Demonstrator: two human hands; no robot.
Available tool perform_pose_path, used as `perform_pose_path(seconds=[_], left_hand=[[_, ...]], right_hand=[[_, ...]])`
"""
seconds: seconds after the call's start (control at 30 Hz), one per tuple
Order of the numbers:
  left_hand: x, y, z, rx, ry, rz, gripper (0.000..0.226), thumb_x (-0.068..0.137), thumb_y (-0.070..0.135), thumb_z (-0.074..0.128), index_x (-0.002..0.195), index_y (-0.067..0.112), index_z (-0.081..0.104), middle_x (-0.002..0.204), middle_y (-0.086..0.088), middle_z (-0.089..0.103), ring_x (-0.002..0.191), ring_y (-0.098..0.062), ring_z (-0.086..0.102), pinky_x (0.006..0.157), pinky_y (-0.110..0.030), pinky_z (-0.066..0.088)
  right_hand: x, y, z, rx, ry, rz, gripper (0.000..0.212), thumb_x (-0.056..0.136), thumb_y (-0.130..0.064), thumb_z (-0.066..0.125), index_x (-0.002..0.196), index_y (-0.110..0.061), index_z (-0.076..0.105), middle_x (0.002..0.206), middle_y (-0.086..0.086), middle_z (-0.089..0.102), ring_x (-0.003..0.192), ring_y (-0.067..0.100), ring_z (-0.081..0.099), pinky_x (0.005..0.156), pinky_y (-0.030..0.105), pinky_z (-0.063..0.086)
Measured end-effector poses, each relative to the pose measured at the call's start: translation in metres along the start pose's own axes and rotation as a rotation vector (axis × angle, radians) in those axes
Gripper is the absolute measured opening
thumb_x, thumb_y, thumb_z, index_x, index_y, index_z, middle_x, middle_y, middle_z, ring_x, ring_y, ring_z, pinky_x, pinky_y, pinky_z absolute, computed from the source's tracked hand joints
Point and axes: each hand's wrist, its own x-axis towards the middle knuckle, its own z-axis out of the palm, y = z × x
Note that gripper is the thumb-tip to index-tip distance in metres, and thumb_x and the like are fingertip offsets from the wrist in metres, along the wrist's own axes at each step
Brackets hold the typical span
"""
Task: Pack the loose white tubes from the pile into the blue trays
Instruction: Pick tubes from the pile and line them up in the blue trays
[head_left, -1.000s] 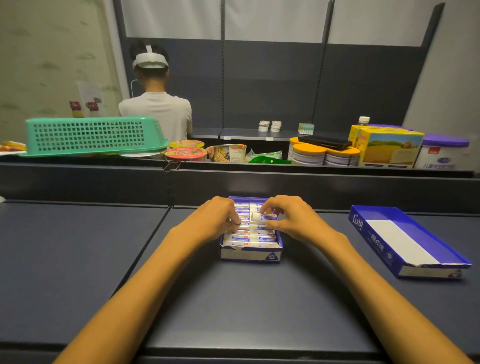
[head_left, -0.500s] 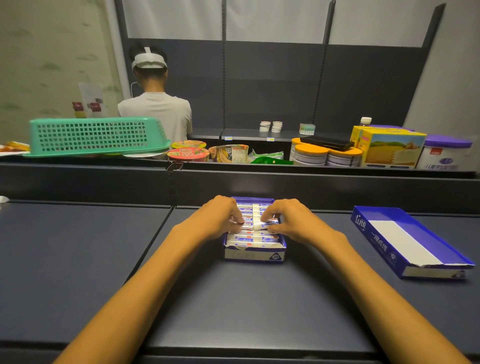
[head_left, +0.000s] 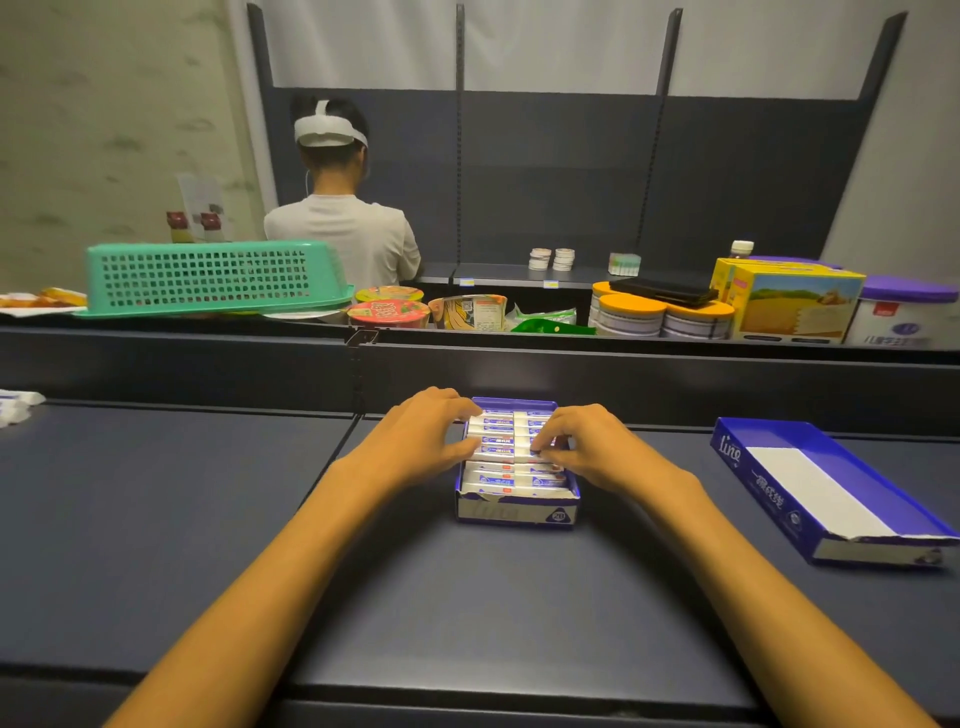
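A person's two hands work over a small blue tray (head_left: 517, 512) packed with rows of white tubes (head_left: 511, 480), set on a dark shelf surface (head_left: 208, 519) just in front of a low back rail. The left hand (head_left: 421, 441) rests at the tray's left edge, fingers curled down onto the tubes; whether they pinch one cannot be told. The right hand (head_left: 587, 447) sits at the right edge, its curled fingertips (head_left: 540, 444) pinching the end of a tube in a middle row. A second blue tray (head_left: 826, 493), bare of tubes with a white floor, lies well apart to the right, angled toward the shelf's right edge. A few loose white tubes (head_left: 15, 405) show at the far left edge of the frame. Broad open surface lies to the left of the filled tray and between the two trays. Behind the rail stand a green basket (head_left: 208, 278), noodle cups (head_left: 387, 312), orange-lidded tins (head_left: 628, 314) and a yellow box (head_left: 789, 304); another person (head_left: 343, 234) stands beyond, back turned
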Motion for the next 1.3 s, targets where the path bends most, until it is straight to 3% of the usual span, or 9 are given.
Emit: perform_pose_path(seconds=[0.3,0.43,0.77,0.97,1.3], left_hand=[[-0.017,0.0,-0.01,0.031,0.001,-0.046,0.048,0.09,0.043,0.061,0.133,0.024,0.052,0.126,0.004,0.057,0.116,-0.011,0.051,0.094,-0.031,0.047],[-0.034,-0.008,-0.016,0.125,0.031,-0.104,0.05,0.091,0.042,0.058,0.137,0.025,0.048,0.13,0.003,0.056,0.12,-0.014,0.049,0.097,-0.033,0.045],[-0.111,-0.042,-0.046,0.247,0.016,-0.277,0.056,0.092,0.05,0.052,0.142,0.026,0.043,0.141,0.0,0.046,0.131,-0.02,0.04,0.1,-0.039,0.041],[-0.182,-0.09,-0.088,0.274,0.03,-0.368,0.057,0.093,0.051,0.049,0.143,0.026,0.041,0.142,0.0,0.044,0.131,-0.02,0.039,0.102,-0.04,0.04],[-0.357,-0.222,-0.173,0.343,0.003,-0.521,0.058,0.092,0.053,0.048,0.143,0.027,0.04,0.142,0.001,0.043,0.129,-0.02,0.04,0.1,-0.04,0.041]], right_hand=[[-0.004,-0.001,-0.001,-0.005,0.003,-0.005,0.027,0.089,-0.029,0.067,0.116,-0.024,0.067,0.125,-0.001,0.061,0.108,0.012,0.056,0.081,0.024,0.05],[-0.009,-0.01,-0.002,-0.036,0.072,-0.007,0.043,0.091,-0.039,0.063,0.131,-0.028,0.053,0.137,-0.004,0.051,0.121,0.012,0.048,0.094,0.03,0.044],[-0.005,-0.099,0.015,-0.066,0.088,-0.203,0.058,0.092,-0.037,0.059,0.145,-0.026,0.038,0.149,-0.001,0.038,0.133,0.019,0.037,0.107,0.037,0.034],[0.011,-0.183,0.041,-0.136,0.079,-0.287,0.059,0.092,-0.039,0.058,0.145,-0.023,0.037,0.149,0.002,0.037,0.134,0.023,0.036,0.106,0.038,0.032],[0.043,-0.397,0.121,-0.129,-0.01,-0.416,0.058,0.094,-0.041,0.057,0.145,-0.023,0.036,0.15,0.001,0.036,0.135,0.024,0.034,0.106,0.042,0.033]])
